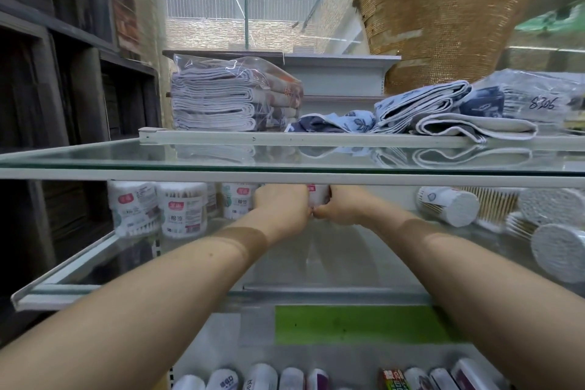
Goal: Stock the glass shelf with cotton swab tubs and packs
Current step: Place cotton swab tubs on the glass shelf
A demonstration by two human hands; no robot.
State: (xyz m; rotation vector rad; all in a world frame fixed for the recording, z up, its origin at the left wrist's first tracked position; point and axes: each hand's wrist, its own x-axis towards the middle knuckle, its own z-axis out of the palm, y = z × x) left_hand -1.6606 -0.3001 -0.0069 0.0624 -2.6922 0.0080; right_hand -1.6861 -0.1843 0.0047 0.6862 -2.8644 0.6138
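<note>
Head view. Both forearms reach straight forward, side by side, under the upper glass shelf and over the lower glass shelf.

The left hand and right hand meet at the middle back of the lower shelf, wrists level. Between them is one swab tub, upright, its top hidden by the edge of the upper shelf. Each hand curls round one side of the tub. The thumbs come together low on its front. The far fingers are out of sight behind it.

Just left of the hands, three upright tubs stand in a row on the same shelf. To the right, tipped tubs lie on their sides, cotton ends facing out.

On top of the unit are bagged folded towels and loose blue cloths.
</note>
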